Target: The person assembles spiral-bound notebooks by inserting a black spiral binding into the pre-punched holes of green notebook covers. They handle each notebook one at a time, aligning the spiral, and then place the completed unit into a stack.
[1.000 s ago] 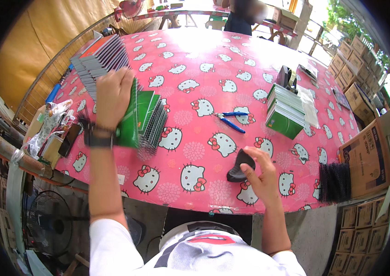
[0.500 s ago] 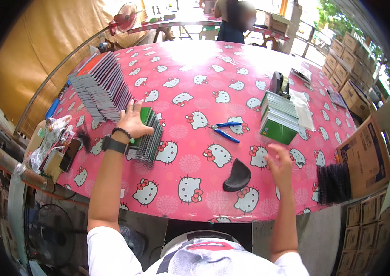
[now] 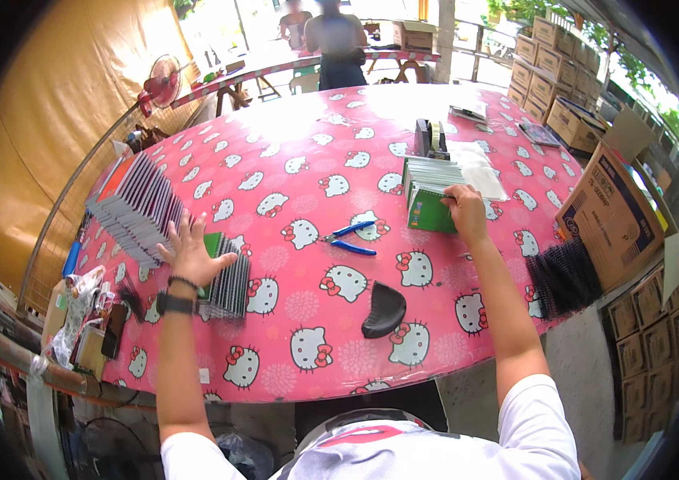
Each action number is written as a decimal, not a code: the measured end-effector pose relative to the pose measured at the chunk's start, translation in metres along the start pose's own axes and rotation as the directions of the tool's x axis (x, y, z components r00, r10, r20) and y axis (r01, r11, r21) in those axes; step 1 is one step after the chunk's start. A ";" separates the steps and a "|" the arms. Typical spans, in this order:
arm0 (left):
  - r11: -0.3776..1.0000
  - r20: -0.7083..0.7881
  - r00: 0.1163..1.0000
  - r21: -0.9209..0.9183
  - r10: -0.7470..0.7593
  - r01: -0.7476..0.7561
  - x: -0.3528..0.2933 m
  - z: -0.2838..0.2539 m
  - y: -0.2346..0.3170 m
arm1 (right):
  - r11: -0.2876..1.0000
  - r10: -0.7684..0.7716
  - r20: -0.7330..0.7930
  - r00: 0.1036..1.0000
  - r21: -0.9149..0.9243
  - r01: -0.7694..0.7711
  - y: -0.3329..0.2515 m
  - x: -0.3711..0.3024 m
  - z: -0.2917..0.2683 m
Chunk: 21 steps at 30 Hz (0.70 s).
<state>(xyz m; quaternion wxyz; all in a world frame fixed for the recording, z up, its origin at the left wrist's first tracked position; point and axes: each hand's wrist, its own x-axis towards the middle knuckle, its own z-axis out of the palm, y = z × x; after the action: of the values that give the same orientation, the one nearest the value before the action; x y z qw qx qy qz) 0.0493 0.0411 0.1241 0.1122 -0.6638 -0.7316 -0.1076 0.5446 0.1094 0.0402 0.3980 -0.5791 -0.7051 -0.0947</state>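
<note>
The front booklet stands at the near end of the right-hand row of booklets, on the pink table cover. The right hand has its fingers drawn together, closed on that booklet's upper right corner. The left hand rests by the coil-bound stack, thumb and fingers spread apart; firm contact cannot be confirmed.

Handling: the booklet is probably light and moderately stiff. Its glossy cover may slip, and its corners may crease. Grip both covers at an edge (the corner alone gives less control).

Change from the frame half a second ago: the right hand, then off the row and above the table, is now at the booklet. The left hand remains at its stack, fingers spread. The camera view has shifted.
</note>
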 end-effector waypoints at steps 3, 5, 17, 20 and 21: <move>0.939 -0.380 0.906 -0.203 0.185 -0.277 -0.041 -0.030 0.045 | 0.965 0.020 0.029 0.999 0.260 -0.027 -0.065 -0.008 -0.031; 0.795 -0.502 0.808 -0.329 0.309 -0.509 -0.080 -0.032 0.091 | 0.945 -0.162 0.141 0.977 0.307 0.112 -0.136 -0.037 -0.066; 0.433 -0.238 0.812 -0.747 0.533 -0.504 -0.190 0.028 0.158 | 0.931 -0.325 0.591 0.738 0.336 0.141 -0.201 -0.149 -0.057; 0.460 -0.224 0.683 -0.591 0.695 -0.662 -0.182 0.036 0.148 | 0.851 -0.278 0.713 0.644 0.494 -0.180 -0.159 -0.137 -0.083; 0.478 -0.261 0.712 -0.588 0.652 -0.652 -0.181 0.031 0.149 | 0.880 -0.186 0.656 0.731 0.442 -0.173 -0.136 -0.134 -0.093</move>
<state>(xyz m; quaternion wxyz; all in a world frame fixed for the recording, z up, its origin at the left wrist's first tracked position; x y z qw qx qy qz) 0.2143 -0.1069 0.0398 -0.0894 -0.8864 -0.3403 -0.3007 0.4667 -0.0874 0.0566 0.2402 -0.4546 -0.8040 0.2986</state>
